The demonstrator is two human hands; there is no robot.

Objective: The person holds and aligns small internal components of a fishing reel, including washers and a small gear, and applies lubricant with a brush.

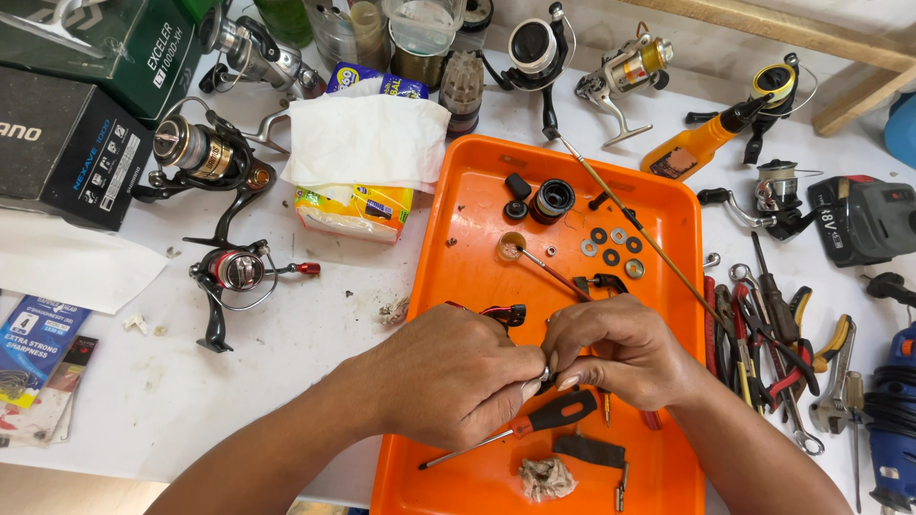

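My left hand (448, 377) and my right hand (620, 348) meet over the orange tray (477, 205), fingertips pinched together on a small metal reel part (546, 375) that my fingers mostly hide. A red-and-black screwdriver (549, 417) lies on the tray just under my hands. Farther up the tray lie several washers (611, 246), a black spool (552, 198), a thin brown rod (639, 229) and a small brush (534, 257). A dirty rag scrap (546, 477) sits near the tray's front edge.
Fishing reels (234, 272) (205, 153) (625, 69) ring the white table. A tissue pack (358, 181) stands left of the tray, dark boxes (67, 143) at far left. Pliers and wrenches (773, 334), an orange oil bottle (692, 148) and a blue power tool (887, 410) lie to the right.
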